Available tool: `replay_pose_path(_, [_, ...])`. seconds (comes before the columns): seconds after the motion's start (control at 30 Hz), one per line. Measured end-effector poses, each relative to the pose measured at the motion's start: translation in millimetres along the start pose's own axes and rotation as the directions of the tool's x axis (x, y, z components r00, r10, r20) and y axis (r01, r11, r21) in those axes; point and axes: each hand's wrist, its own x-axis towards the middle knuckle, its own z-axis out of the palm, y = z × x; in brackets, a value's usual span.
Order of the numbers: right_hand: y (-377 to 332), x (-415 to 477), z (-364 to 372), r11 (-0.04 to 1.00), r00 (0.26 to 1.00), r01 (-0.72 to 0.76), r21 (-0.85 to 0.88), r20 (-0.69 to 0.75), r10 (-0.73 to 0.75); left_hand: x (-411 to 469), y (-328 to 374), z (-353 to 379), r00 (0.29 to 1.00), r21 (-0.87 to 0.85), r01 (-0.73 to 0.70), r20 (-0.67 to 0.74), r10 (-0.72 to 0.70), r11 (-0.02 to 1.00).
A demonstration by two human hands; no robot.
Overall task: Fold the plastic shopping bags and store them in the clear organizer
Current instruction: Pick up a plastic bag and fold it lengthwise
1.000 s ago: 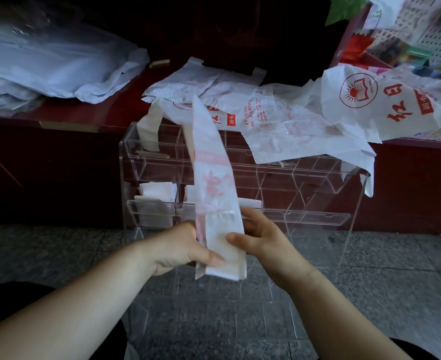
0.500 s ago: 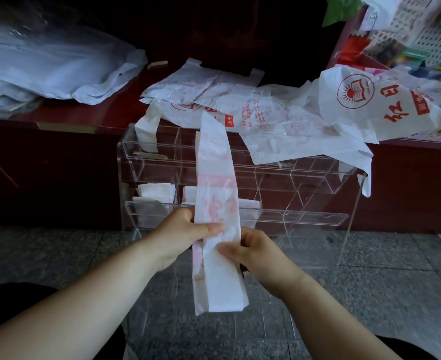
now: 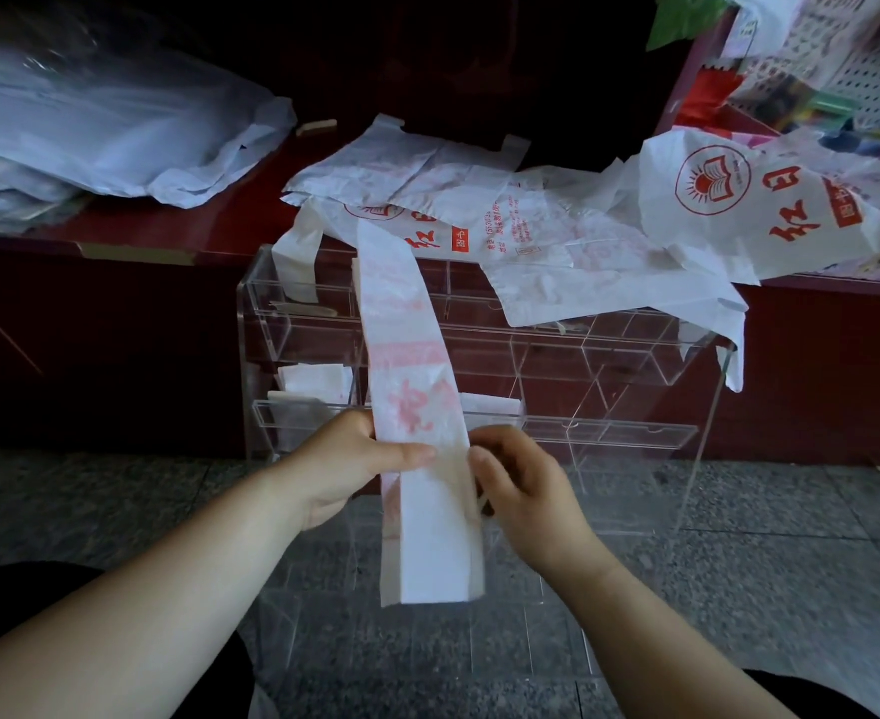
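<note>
Only the head cam here, so: I've got one bag (image 3: 410,386) folded lengthwise into a long narrow strip, hanging upright in front of the organizer (image 3: 609,350). My left hand (image 3: 341,459) pinches it about two thirds of the way down, thumb flat across the front and fingers tucked behind. My right hand (image 3: 523,485) is curled in at the strip's right edge at the same height and looks to be nipping that edge, though it's a bit blurry there. The top of the strip leans up toward the counter (image 3: 131,228) and the bottom end dangles loose below my hands. Progress-wise, I'd call this early days: a couple of folded bags (image 3: 318,380) already sit in the left compartments of the lower shelf, and the rest of the slots I can see look unfilled. This one has its long folds done but wants folding up short before it'll fit a slot. Then there's a whole mess of loose bags (image 3: 541,225) spread on the counter, one draped over the organizer's top right corner. Plenty left, I reckon.
</note>
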Motion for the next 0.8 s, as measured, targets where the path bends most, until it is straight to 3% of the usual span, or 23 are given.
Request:
replay_pose_path(0.07, [9.4,2.5,-6.7,0.901,0.936,0.270,-0.338,-0.129,-0.329,0.8,2.6,-4.4,1.000,-0.033,0.021,-0.003,-0.021,0.999])
replay_pose_path(0.13, [20.8,5.5,-9.5,0.648,0.813,0.451,-0.614,-0.017,-0.582,0.5,4.9,-7.7,0.999,-0.069,0.029,-0.012,-0.030,0.997])
replay_pose_path(0.23, [26.3,4.7,-1.0,0.421,0.683,0.597,-0.683,0.159,-0.712,-1.6,7.3,-10.2,0.999,-0.157,0.040,0.000,-0.040,0.987])
replay_pose_path(0.33, [24.4,3.9,7.7,0.329,0.565,0.699,-0.634,0.209,-0.798,-3.1,6.6,-13.9,0.997,-0.176,0.079,0.042,-0.072,0.981])
replay_pose_path(0.43, [22.1,7.2,10.3,0.354,0.528,0.714,-0.605,0.132,-0.839,-5.1,3.4,-12.6,0.994,-0.140,0.096,0.070,-0.087,0.986])
replay_pose_path(0.6, [21.3,8.1,5.3,0.455,0.583,0.679,-0.576,0.048,-0.811,-5.1,3.0,-5.7,0.995,-0.014,0.075,0.067,-0.074,0.997])
replay_pose_path(0.7, [21.2,8.0,2.2,0.499,0.634,0.659,-0.563,0.057,-0.772,-1.4,3.3,-5.2,0.999,-0.092,0.052,-0.004,-0.053,0.994])
replay_pose_path(0.8, [18.6,6.4,4.2,0.640,0.750,0.578,-0.506,0.019,-0.661,-2.3,8.4,-3.7,0.998,-0.221,0.056,0.005,-0.056,0.974])
